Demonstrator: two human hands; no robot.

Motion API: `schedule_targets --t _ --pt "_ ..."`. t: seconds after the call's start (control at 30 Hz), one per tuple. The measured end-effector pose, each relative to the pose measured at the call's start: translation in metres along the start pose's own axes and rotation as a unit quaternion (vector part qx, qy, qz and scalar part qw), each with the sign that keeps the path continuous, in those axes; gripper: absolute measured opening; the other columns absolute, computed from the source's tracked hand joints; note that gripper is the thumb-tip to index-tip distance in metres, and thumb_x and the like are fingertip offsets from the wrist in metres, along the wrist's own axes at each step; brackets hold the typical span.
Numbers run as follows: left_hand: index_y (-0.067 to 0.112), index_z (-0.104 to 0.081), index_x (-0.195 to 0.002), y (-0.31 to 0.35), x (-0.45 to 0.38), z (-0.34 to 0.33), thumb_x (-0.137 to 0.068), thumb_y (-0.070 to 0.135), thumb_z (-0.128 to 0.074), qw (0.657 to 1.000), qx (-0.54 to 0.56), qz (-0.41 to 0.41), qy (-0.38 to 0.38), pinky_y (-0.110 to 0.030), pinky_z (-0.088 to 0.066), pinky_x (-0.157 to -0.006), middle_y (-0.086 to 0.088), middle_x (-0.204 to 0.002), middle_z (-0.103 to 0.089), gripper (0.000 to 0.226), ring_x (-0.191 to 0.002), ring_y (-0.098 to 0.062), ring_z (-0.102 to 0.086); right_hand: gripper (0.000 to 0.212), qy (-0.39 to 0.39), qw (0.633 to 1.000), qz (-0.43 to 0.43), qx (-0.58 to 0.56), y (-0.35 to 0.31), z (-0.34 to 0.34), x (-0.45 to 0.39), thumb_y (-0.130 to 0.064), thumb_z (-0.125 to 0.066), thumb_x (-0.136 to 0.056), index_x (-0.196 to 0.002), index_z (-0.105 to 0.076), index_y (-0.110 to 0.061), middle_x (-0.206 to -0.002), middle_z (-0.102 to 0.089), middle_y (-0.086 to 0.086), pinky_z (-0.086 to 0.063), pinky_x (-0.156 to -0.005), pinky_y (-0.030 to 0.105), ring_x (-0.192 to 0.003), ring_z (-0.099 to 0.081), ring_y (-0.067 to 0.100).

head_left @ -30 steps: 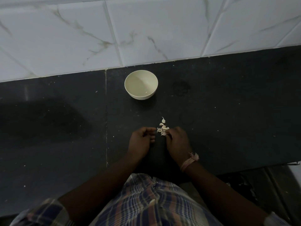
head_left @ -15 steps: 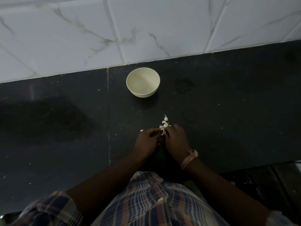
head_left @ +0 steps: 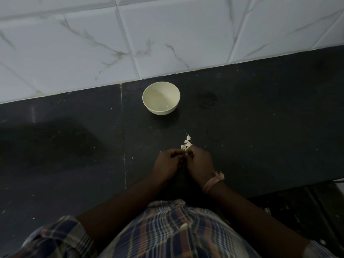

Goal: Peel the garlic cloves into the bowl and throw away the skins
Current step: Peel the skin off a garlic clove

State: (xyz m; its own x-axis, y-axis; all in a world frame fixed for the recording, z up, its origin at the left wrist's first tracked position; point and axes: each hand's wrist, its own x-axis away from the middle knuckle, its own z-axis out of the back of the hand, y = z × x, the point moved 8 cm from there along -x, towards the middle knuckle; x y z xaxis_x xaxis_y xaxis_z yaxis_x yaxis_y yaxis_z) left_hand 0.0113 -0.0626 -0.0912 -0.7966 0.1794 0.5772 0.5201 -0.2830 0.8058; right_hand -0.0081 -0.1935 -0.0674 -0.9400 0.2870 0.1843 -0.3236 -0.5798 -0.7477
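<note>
My left hand (head_left: 168, 163) and right hand (head_left: 200, 162) sit knuckle to knuckle on the near side of the bowl (head_left: 161, 97), fingers curled in toward each other; something pale shows at my fingertips (head_left: 186, 154) where they meet, and I judge I am pinching a clove there, though it is too small and dim to be sure which hand has it. The garlic cloves (head_left: 186, 143) lie in a small heap between my hands and the bowl, the nearest ones just beside my right knuckles and the heap well short of the bowl. The bowl looks to hold no clove so far. What worries me: working this close to the heap, my right knuckles could nudge the loose cloves across the dark counter (head_left: 260, 127), and any skin I strip may drop among the unpeeled cloves and be hard to sort out in this poor light; a slippery peeled clove could also squirt from my pinch and miss the bowl, which stands well off. Against a second ago, my hands have closed together, the left moving in from apart, while heap and bowl stay put.
</note>
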Motion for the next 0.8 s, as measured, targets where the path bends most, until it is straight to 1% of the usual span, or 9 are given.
schedule_targets --t 0.07,0.1,0.2,0.27,0.33,0.47,0.67,0.73,0.8 --pt "0.009 -0.075 -0.11 0.003 0.0 0.012 -0.098 0.002 -0.056 1.0 0.02 -0.008 0.018 -0.026 -0.058 -0.075 -0.009 -0.096 -0.079 0.023 -0.081 -0.013 -0.072 0.007 0.018 0.995 -0.029 -0.095 0.0 -0.002 0.0 -0.003 -0.067 -0.089 -0.088 -0.073 -0.007 -0.094 -0.077 0.009 -0.049 -0.079 0.02 -0.093 -0.072 0.022" --pt "0.006 -0.074 -0.11 0.004 0.001 0.016 -0.099 0.001 -0.055 0.999 0.049 -0.008 0.023 -0.025 -0.059 -0.074 -0.012 -0.095 -0.078 0.022 -0.08 -0.014 -0.073 0.01 0.006 0.984 -0.057 -0.166 -0.001 -0.006 0.0 -0.001 -0.067 -0.09 -0.088 -0.073 -0.008 -0.089 -0.077 0.009 -0.055 -0.075 0.026 -0.085 -0.072 0.021" --pt "-0.002 -0.072 -0.11 0.005 0.006 0.022 -0.1 -0.002 -0.053 0.989 0.15 0.007 0.003 -0.032 -0.062 -0.079 -0.022 -0.099 -0.076 0.021 -0.084 -0.023 -0.075 0.012 -0.023 0.939 -0.106 -0.325 -0.008 -0.017 0.007 0.004 -0.064 -0.092 -0.094 -0.075 -0.001 -0.087 -0.076 0.015 -0.056 -0.062 0.023 -0.076 -0.073 0.019" --pt "-0.002 -0.072 -0.11 0.005 0.012 0.025 -0.1 -0.002 -0.054 0.983 0.182 0.013 -0.007 -0.034 -0.061 -0.083 -0.021 -0.099 -0.077 0.02 -0.087 -0.025 -0.075 0.012 -0.024 0.934 -0.107 -0.34 -0.011 -0.018 0.008 0.002 -0.066 -0.092 -0.096 -0.076 -0.002 -0.086 -0.077 0.01 -0.052 -0.06 0.018 -0.073 -0.071 0.011" --pt "-0.001 -0.072 -0.107 0.004 0.017 0.032 -0.099 -0.002 -0.056 0.978 0.208 0.022 -0.005 -0.029 -0.061 -0.079 -0.019 -0.098 -0.077 0.019 -0.085 -0.021 -0.074 0.011 -0.031 0.931 -0.104 -0.347 -0.015 -0.02 0.008 0.0 -0.068 -0.091 -0.096 -0.077 -0.005 -0.083 -0.076 0.008 -0.049 -0.058 0.016 -0.068 -0.068 0.006" --pt "-0.005 -0.069 -0.114 0.006 0.022 0.044 -0.095 -0.003 -0.061 0.966 0.256 0.024 -0.013 -0.029 -0.062 -0.081 -0.025 -0.105 -0.073 0.021 -0.087 -0.025 -0.074 0.008 -0.031 0.924 -0.104 -0.366 -0.02 -0.021 0.008 -0.002 -0.071 -0.09 -0.097 -0.073 0.0 -0.079 -0.074 0.014 -0.054 -0.059 0.024 -0.067 -0.067 0.016" --pt "-0.004 -0.069 -0.11 0.013 0.033 0.05 -0.092 -0.004 -0.064 0.952 0.306 0.006 -0.009 -0.027 -0.061 -0.07 -0.019 -0.097 -0.076 0.019 -0.081 -0.022 -0.075 0.012 -0.061 0.935 -0.074 -0.341 -0.037 -0.02 0.013 -0.003 -0.061 -0.097 -0.098 -0.073 0.0 -0.083 -0.074 0.021 -0.058 -0.065 0.029 -0.069 -0.069 0.019" --pt "-0.003 -0.068 -0.112 0.015 0.033 0.049 -0.093 -0.003 -0.064 0.951 0.308 0.002 -0.011 -0.031 -0.062 -0.074 -0.018 -0.097 -0.076 0.019 -0.082 -0.023 -0.075 0.011 -0.05 0.932 -0.083 -0.351 -0.037 -0.016 0.013 -0.005 -0.063 -0.096 -0.097 -0.072 0.0 -0.082 -0.074 0.022 -0.058 -0.065 0.03 -0.069 -0.07 0.022" --pt "-0.002 -0.067 -0.113 0.017 0.032 0.048 -0.093 -0.002 -0.064 0.952 0.307 -0.005 -0.019 -0.039 -0.062 -0.086 -0.019 -0.101 -0.075 0.02 -0.088 -0.026 -0.075 0.01 -0.048 0.929 -0.088 -0.357 -0.038 -0.013 0.013 -0.005 -0.064 -0.095 -0.097 -0.072 0.0 -0.083 -0.074 0.023 -0.058 -0.063 0.029 -0.069 -0.069 0.023"
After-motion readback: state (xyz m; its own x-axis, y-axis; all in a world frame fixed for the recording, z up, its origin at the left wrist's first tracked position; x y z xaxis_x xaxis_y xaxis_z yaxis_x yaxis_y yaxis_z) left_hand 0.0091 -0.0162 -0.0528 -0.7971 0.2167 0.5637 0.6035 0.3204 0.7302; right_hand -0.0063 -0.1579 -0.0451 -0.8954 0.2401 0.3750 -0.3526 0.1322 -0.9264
